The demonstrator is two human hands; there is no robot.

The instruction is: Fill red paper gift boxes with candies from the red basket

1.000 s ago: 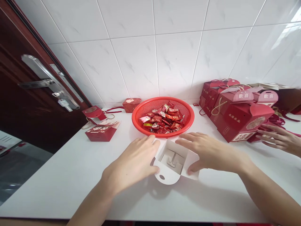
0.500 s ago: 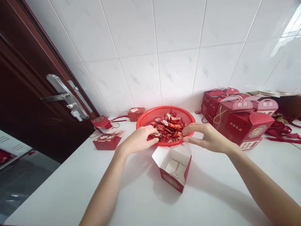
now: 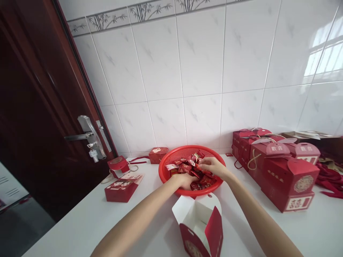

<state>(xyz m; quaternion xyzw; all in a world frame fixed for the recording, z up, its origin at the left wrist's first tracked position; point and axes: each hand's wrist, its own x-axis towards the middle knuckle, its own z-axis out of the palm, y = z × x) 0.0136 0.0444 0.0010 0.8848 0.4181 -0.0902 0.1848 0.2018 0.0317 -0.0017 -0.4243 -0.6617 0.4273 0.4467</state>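
A red plastic colander basket [image 3: 164, 174] holds a heap of red-wrapped candies [image 3: 184, 167]. Reaching over the near rim, my left hand [image 3: 186, 181] is down among the candies, its fingertips mostly hidden. My right hand [image 3: 213, 167] comes in from the right, its fingers bent and close together at the top of the heap; whatever they pinch is too small to make out. In front of the basket stands an open red gift box [image 3: 197, 228] with a white inside and raised flaps, touched by neither hand.
Several closed red gift boxes [image 3: 289, 182] with cord handles stand at the right, near dark red ribbons [image 3: 332, 182]. At the left are a flat red box [image 3: 123, 188] and a small red box [image 3: 118, 166]. Another small box [image 3: 158, 155] sits by the tiled wall [image 3: 200, 121].
Both hands have moved from the basket's near edge into the candies. The view has tilted up, so the table things sit lower in the picture.
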